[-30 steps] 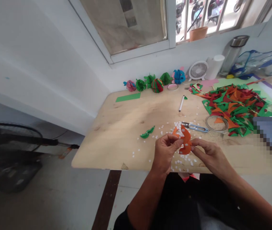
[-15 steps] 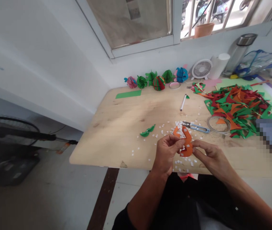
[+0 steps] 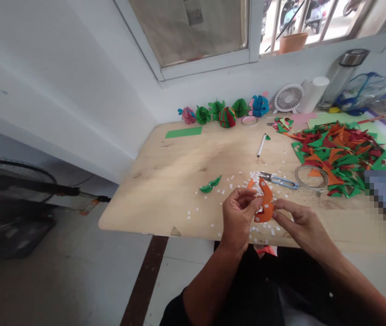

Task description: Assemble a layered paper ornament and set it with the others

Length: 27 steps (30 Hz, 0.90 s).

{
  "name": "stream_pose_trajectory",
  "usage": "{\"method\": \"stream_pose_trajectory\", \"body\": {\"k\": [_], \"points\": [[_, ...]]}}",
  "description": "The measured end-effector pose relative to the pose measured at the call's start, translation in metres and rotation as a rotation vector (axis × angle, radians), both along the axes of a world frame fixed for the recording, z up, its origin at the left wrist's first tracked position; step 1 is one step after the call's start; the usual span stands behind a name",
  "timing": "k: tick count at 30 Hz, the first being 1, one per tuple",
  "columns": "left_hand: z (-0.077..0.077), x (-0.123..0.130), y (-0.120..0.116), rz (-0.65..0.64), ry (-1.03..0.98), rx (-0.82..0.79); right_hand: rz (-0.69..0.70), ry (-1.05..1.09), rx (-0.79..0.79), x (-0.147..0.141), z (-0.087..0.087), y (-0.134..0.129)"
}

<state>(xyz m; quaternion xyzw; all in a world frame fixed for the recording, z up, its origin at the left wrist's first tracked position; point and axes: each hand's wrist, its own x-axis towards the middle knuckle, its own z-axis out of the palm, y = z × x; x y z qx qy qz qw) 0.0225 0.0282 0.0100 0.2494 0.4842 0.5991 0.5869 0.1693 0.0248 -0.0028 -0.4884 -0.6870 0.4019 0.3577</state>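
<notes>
An orange paper cutout with curved edges and small white squares on it is held above the near edge of the table. My left hand pinches its left side between thumb and fingers. At its right edge, my right hand closes thumb and forefinger on the paper. Small white squares lie scattered around and under both hands. Just beyond the cutout are blue-handled thread snips. A folded green paper piece rests to the left of my hands.
A heap of red, green and orange paper scraps covers the right side, beside a tape roll. A pen and a green strip lie farther back. Paper ornaments, a small fan and a bottle line the wall.
The view has shifted slightly. Both hands keep hold of the orange cutout, which has turned a little; otherwise little differs.
</notes>
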Motion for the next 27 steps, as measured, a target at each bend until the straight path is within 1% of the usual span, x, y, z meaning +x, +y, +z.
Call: {"method": "stream_pose_trajectory", "body": {"k": [3,5,7,8,11,14,20,27], "points": [[-0.001,0.000,-0.004,-0.002,0.056,0.035,-0.019,0.029,-0.070,0.002,0.000,-0.003],[-0.003,-0.001,-0.007,-0.017,0.108,0.060,-0.086,0.062,-0.101,0.003,0.000,-0.004],[-0.006,-0.002,-0.009,-0.038,0.170,0.087,-0.170,0.091,-0.102,0.004,0.001,-0.003],[-0.007,-0.002,-0.010,-0.050,0.200,0.100,-0.190,0.101,-0.099,0.003,0.002,-0.003],[-0.008,0.000,-0.014,-0.085,0.247,0.128,-0.194,0.141,-0.095,0.001,0.006,-0.001],[-0.007,0.002,-0.018,-0.117,0.227,0.122,-0.214,0.189,-0.103,-0.001,0.009,0.000],[-0.003,0.002,-0.022,-0.172,0.270,0.120,-0.243,0.240,-0.125,-0.002,0.011,-0.001],[-0.004,0.000,-0.026,-0.165,0.270,0.131,-0.249,0.255,-0.104,-0.007,0.015,-0.002]]}}
